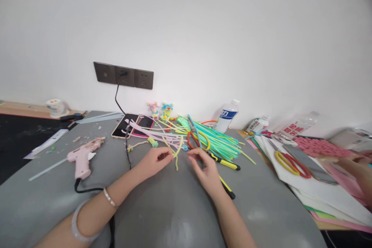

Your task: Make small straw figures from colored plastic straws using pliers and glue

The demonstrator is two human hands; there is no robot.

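My left hand (155,161) is closed in a pinch at the end of a pale yellow-green pipe cleaner (178,150), which bends up and away from the fingertips. Across a small gap, my right hand (205,168) has thumb and forefinger curled together; anything between them is too small to make out. Just beyond it lie scissors (194,139) with red and yellow handles, on a bundle of green and yellow pipe cleaners (221,143). Pink pipe cleaners (157,133) and a small yellow-green coiled piece (152,142) lie beyond my left hand.
A pink glue gun (83,159) with a black cord lies left. Yellow-black cutters (228,162) lie right. Two phones (125,126), small pipe-cleaner figures (166,112) and a bottle (228,116) stand or lie near the wall. At far right, another person's hand (357,170) is beside papers (325,190).
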